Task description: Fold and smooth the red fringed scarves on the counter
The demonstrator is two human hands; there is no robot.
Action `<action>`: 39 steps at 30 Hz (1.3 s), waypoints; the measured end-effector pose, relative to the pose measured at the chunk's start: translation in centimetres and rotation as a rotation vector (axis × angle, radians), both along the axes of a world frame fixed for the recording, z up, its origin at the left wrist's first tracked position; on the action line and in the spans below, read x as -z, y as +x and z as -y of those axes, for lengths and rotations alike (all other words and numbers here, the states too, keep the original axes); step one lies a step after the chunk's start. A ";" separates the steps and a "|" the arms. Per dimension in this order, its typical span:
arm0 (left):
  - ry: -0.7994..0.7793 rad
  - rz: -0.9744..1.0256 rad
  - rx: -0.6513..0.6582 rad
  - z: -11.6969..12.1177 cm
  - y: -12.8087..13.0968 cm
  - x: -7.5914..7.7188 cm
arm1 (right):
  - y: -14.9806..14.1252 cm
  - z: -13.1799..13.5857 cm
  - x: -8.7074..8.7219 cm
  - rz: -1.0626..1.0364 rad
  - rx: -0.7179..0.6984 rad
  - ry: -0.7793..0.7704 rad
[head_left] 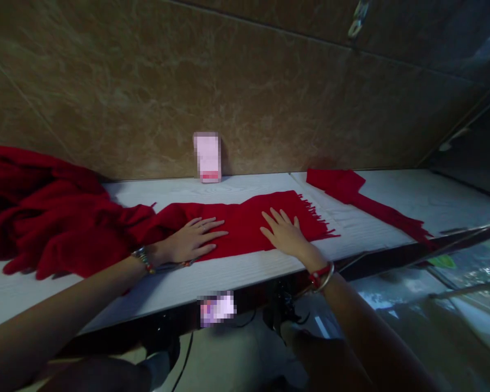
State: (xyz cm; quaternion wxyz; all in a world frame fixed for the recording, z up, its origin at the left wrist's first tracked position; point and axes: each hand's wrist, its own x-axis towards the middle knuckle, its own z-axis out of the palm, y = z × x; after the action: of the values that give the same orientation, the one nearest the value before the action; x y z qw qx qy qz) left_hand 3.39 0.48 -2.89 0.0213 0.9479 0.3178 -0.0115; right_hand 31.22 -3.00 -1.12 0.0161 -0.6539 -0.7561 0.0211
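A red fringed scarf (245, 228) lies stretched along a white wood-grain tabletop (375, 245). Its fringed end points right, and to the left it runs toward a large crumpled heap of red cloth (65, 218). My left hand (194, 239) rests flat on the scarf near where it bunches up, fingers spread. Close to the fringe, my right hand (283, 233) presses flat on the cloth, its fingers also apart. Neither hand grasps anything. Farther right lies a folded red scarf (347, 190), its narrow end reaching the table's front edge.
A pink-white blurred box or phone (208, 158) leans against the brown tiled wall (147, 98) behind the table. Below the front edge is another blurred bright object (217, 309). Clear plastic wrapping (469, 272) sits at the lower right. A dark cable (183, 362) runs across the floor.
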 end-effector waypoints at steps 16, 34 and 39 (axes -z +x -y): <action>0.052 0.041 -0.093 3.4 -1.9 -2.9 | -3.7 0.4 0.9 -0.121 -0.109 0.173; 0.275 -0.073 -0.139 4.6 1.5 -3.1 | -2.9 1.8 0.8 -0.245 -0.491 0.259; 0.313 -0.081 -0.209 4.7 1.6 -2.9 | -4.2 1.9 0.8 -0.207 -0.505 0.240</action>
State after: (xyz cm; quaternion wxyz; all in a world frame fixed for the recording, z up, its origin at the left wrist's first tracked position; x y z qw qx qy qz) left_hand 4.97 -4.19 0.04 -0.1380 0.9001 0.4132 0.0020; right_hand 27.03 -4.94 -1.92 0.1646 -0.4328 -0.8863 0.0013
